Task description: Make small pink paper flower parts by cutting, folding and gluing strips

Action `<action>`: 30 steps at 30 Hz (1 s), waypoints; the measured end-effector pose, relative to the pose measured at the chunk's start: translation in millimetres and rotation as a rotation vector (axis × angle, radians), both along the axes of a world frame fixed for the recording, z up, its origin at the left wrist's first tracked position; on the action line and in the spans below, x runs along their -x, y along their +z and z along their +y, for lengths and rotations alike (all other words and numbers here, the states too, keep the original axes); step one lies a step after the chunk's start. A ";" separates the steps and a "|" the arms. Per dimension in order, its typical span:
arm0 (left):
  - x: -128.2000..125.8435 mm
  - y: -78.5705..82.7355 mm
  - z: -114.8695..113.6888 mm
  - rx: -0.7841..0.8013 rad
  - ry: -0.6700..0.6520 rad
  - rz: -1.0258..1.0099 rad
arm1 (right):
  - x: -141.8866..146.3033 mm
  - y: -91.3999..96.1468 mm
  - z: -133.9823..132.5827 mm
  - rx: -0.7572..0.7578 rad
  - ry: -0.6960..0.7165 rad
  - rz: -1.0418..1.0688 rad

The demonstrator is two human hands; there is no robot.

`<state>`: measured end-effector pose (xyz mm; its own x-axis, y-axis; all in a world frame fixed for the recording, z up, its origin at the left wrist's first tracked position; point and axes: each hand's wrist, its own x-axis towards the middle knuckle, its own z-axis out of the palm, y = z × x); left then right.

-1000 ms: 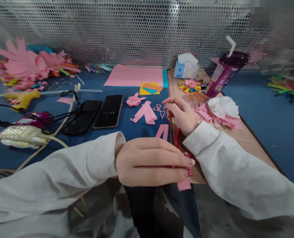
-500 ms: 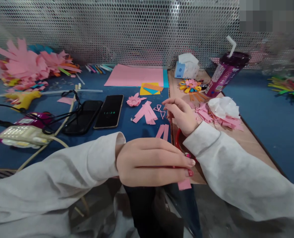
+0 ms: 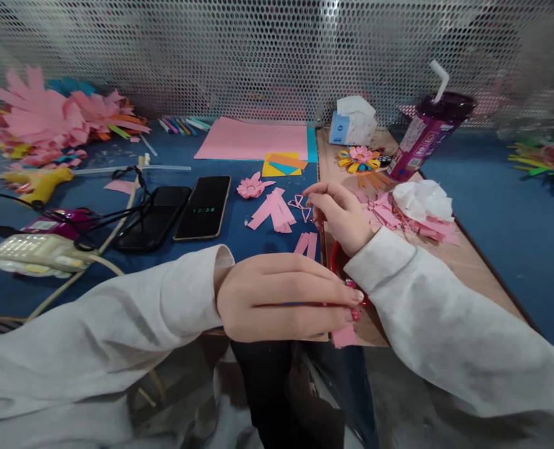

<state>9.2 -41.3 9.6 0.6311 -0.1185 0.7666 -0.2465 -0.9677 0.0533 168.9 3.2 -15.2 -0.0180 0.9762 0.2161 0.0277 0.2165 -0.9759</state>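
My left hand (image 3: 281, 296) hovers in front of the table edge, its fingers pressed together around a pink paper strip (image 3: 344, 337). Only the strip's end shows below the fingertips. Farther forward, my right hand (image 3: 340, 215) is over the joint between the blue table and the brown board, fingers loosely curled and partly apart, with nothing visible in them. Beside its fingertips lie small folded pink paper loops (image 3: 299, 202). To their left are loose pink strips (image 3: 274, 212) and a pink paper flower (image 3: 253, 186). A red curved object (image 3: 335, 262) is mostly hidden beneath my right wrist.
Two phones, one lit (image 3: 203, 209), lie left of the strips, near cables and a power strip (image 3: 34, 252). A yellow glue gun (image 3: 45, 185) is farther left. Pink sheets (image 3: 253, 138) lie behind. A purple cup (image 3: 427, 137) and crumpled tissue (image 3: 424, 201) stand right.
My left hand and the pink strip in it have shifted slightly up and left in view. My right hand stays nearly in place. The whole view has moved a little.
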 end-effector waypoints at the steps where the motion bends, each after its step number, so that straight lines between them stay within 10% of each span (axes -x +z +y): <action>1: 0.6 -0.7 -1.2 0.015 0.018 0.008 | 0.1 0.0 0.0 -0.004 0.000 -0.001; 30: 5.6 -2.1 -4.9 0.049 0.116 0.082 | 1.3 3.1 -0.1 -0.025 0.051 -0.005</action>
